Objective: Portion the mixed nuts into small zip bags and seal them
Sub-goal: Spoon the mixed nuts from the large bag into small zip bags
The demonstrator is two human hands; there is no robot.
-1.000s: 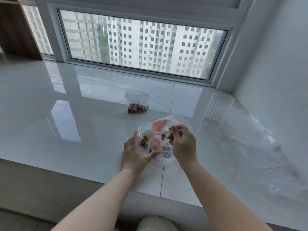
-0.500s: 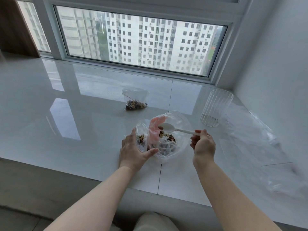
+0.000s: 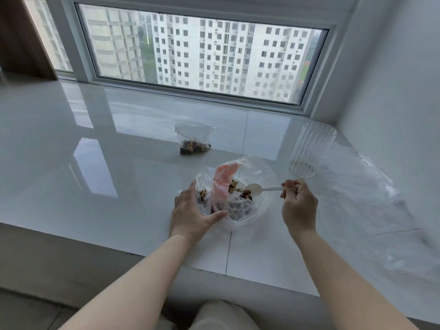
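A large clear bag (image 3: 259, 170) of mixed nuts (image 3: 245, 194) sits open on the glossy white ledge, with a pink plastic piece (image 3: 222, 184) draped at its left rim. My left hand (image 3: 192, 210) holds a small zip bag (image 3: 203, 189) upright against the large bag's left side; it has some nuts inside. My right hand (image 3: 298, 203) pinches the handle of a white plastic spoon (image 3: 257, 189), whose bowl dips into the large bag over the nuts. Farther back lies a small bag of nuts (image 3: 194, 145).
A ribbed clear glass (image 3: 309, 151) stands at the right rear. Crumpled clear plastic sheeting (image 3: 381, 210) covers the ledge's right side by the wall. The ledge's front edge (image 3: 119, 250) runs just below my wrists. A window spans the back.
My right hand carried the spoon from over the small bag rightwards into the large bag, and its bowl now sits lower among the nuts. My left hand kept its hold.
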